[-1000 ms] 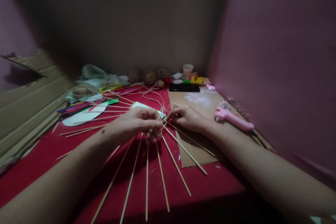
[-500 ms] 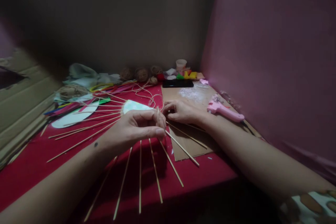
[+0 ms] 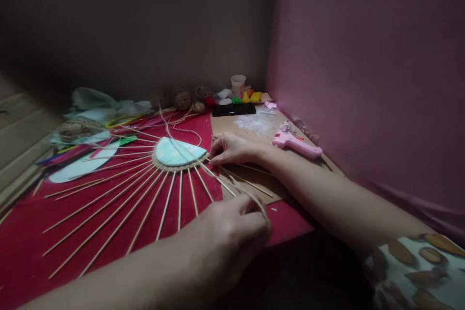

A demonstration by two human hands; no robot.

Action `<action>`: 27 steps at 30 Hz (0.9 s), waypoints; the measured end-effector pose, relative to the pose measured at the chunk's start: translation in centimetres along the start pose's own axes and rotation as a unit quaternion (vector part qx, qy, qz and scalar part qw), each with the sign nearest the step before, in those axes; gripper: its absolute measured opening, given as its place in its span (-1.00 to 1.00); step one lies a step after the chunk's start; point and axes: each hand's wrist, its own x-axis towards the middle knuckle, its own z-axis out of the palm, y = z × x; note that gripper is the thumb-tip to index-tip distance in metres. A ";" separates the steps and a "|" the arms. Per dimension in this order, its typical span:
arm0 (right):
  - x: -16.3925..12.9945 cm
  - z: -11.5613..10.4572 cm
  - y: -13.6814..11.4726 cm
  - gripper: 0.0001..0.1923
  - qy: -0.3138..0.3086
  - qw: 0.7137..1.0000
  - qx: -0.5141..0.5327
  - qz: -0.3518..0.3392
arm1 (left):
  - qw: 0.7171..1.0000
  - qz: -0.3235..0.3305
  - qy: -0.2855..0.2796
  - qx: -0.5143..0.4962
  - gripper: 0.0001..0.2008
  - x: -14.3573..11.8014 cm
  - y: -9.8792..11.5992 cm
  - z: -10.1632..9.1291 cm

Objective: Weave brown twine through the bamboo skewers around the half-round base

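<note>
A pale half-round piece (image 3: pixel 177 151) with a woven twine rim lies on the red cloth (image 3: pixel 32 232). Several thin wooden sticks (image 3: pixel 109 203) fan out from it. My left hand (image 3: pixel 232 237) is near the table's front edge, fingers closed on a strand of jute twine (image 3: pixel 238 190) that runs taut back to the rim. My right hand (image 3: pixel 230 149) rests at the right end of the half-round piece, fingertips pressing on the sticks and twine there.
A pink glue gun (image 3: pixel 296 143) lies on a cardboard sheet (image 3: pixel 261 128) at the right. A black phone (image 3: pixel 232 109), twine balls (image 3: pixel 181 99), a small cup (image 3: pixel 238 82) and coloured bits line the back. Paper scraps and cardboard lie at the left.
My left hand has drawn back from the centre toward the front edge, pulling the twine strand out taut. The half-round piece is uncovered. The right hand stays at its right end.
</note>
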 end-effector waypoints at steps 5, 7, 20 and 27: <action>0.0 0.0 -0.1 -0.89 0.012 1.000 -0.002 0.013 | 0.996 0.015 0.004 0.092 -0.86 1.4 0.3 2.9; -0.1 0.0 -0.1 -0.86 0.005 1.000 -0.007 0.015 | 0.989 0.025 0.001 0.142 -0.86 2.2 0.2 3.7; 0.9 1.0 0.4 -0.85 0.035 0.996 -0.031 0.081 | 0.910 0.121 0.013 0.397 -0.70 3.5 1.2 6.3; 0.8 1.0 0.2 -0.85 0.034 0.996 -0.046 0.074 | 0.921 0.144 0.039 0.359 -0.76 2.4 0.9 6.4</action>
